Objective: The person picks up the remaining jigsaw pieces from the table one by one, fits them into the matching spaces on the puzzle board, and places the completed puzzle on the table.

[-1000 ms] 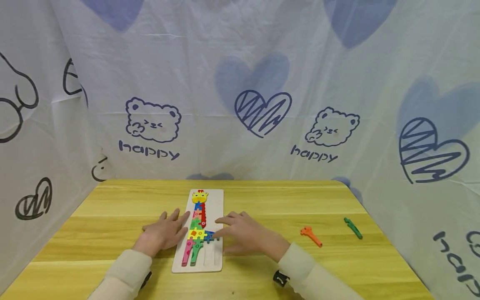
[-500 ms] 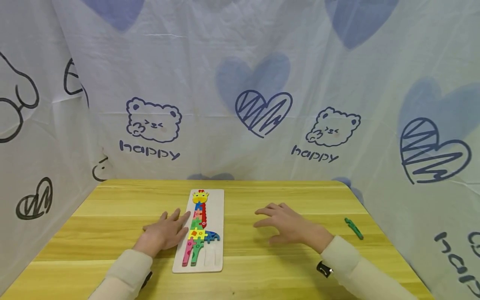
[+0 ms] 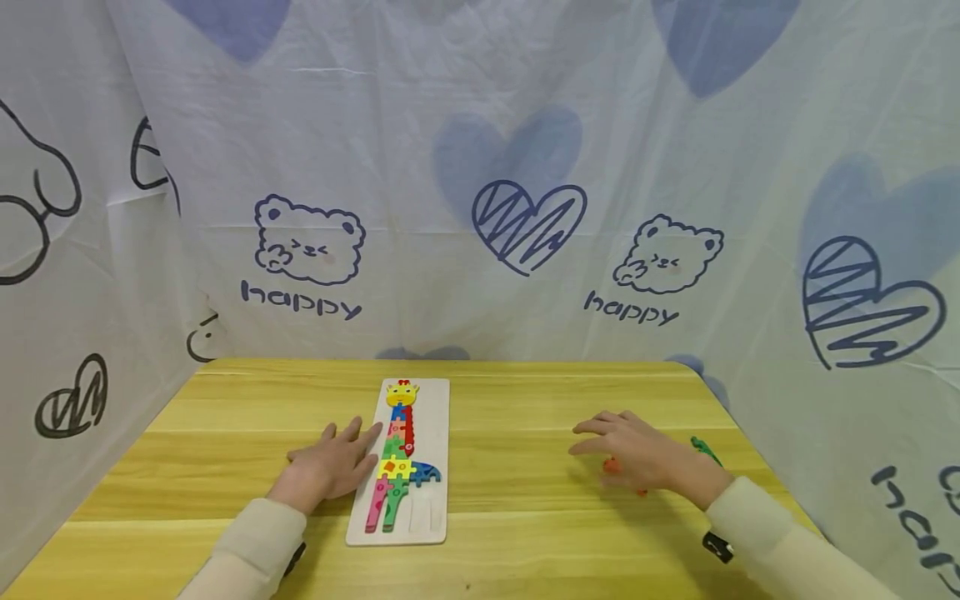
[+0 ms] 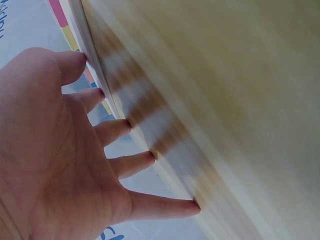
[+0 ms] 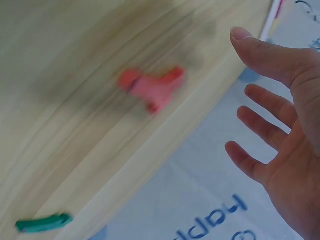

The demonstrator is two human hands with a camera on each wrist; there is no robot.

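A giraffe puzzle board [image 3: 431, 417] lies on the table, filled with coloured pieces from the yellow head [image 3: 402, 393] down to a pink leg and a green leg. Its blue piece [image 3: 425, 473] sits at the right of the body, above bare leg outlines. My left hand [image 3: 330, 467] rests with spread fingers at the board's left edge, fingertips on the tabletop in the left wrist view. Over an orange puzzle piece [image 5: 152, 90] hovers my right hand [image 3: 633, 454], fingers extended and holding nothing; in the head view it partly covers that piece.
Behind the right hand, a green puzzle piece [image 3: 705, 450] lies near the right side of the wooden table [image 3: 517, 508]. White cloth [image 3: 450, 333] with hearts and bear drawings hangs along the back and both sides.
My right hand has left the blue piece on the board and moved right, over the orange piece. The left hand has stayed at the board's edge.
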